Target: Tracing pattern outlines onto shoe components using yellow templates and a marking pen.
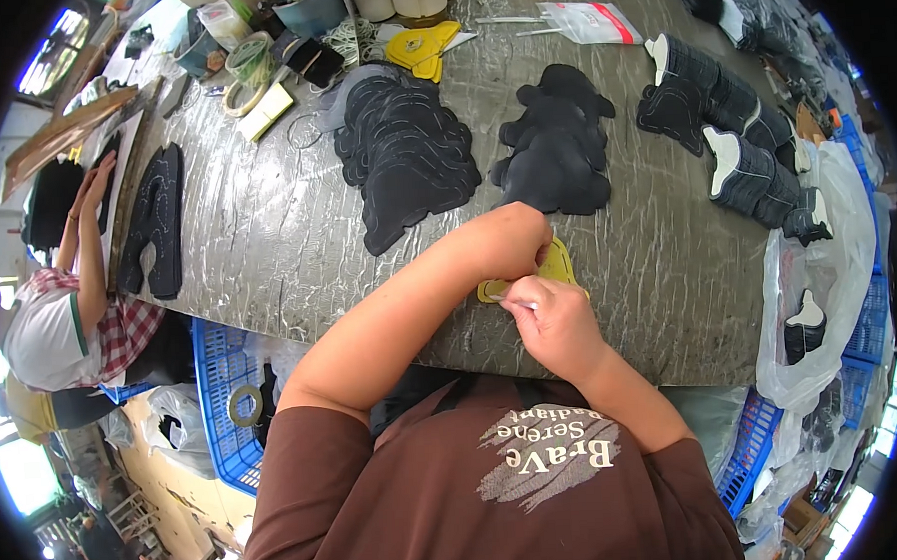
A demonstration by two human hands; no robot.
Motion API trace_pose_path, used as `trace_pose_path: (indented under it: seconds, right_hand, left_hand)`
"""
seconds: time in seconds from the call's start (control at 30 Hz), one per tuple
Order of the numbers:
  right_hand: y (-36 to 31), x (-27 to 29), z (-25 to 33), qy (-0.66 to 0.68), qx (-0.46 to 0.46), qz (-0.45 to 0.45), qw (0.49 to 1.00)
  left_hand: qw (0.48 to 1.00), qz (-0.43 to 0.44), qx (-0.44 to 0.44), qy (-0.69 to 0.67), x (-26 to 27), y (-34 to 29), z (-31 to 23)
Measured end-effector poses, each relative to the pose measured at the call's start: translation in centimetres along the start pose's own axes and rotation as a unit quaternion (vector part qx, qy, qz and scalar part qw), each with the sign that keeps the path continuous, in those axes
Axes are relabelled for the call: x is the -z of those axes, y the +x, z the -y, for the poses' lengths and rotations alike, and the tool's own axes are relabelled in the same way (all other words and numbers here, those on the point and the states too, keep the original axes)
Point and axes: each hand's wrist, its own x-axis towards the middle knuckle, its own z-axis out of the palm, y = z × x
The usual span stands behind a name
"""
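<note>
A flat yellow template (560, 263) with a slot in it lies near the table's front edge, under my two hands. My left hand (519, 241) is curled down over its far left part and grips it, its fingertips mostly hidden. Closer to me, my right hand (555, 320) is closed in a pinch on a thin pale pen (502, 299), its end at the template's lower left edge. Beyond my hands lie a stack of black cut pieces with pale marked lines (408, 147) and a pile of plain black pieces (558, 140).
More yellow templates (424, 47) and several pots (312, 11) stand at the back. Bundled black pieces with white parts (731, 97) line the right. At left, a co-worker's hands (94, 182) rest near a board. Blue crates (223, 390) flank the table (267, 238).
</note>
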Motion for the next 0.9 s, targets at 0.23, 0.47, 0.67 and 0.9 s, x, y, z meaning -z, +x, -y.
trace_pose_path:
  seconds: [0.23,0.47,0.67,0.9]
  right_hand:
    - [-0.9,1.2,-1.0,0.04,-0.063,-0.031,0.997]
    - [-1.5,2.3,-1.8,0.04,-0.1,-0.063,0.992]
    - [-1.6,2.8,-1.6,0.031,-0.104,-0.077,0.991]
    - [-2.1,2.7,-1.6,-0.007,-0.093,-0.084,0.992]
  left_hand:
    - [1.0,0.004,0.023,-0.001,0.0,-0.1,-0.1]
    - [1.0,0.012,0.015,0.02,0.1,0.0,-0.2]
    - [1.0,0.013,0.013,0.015,0.1,-0.1,-0.2]
    - [1.0,0.014,0.014,0.014,0.3,-0.2,-0.6]
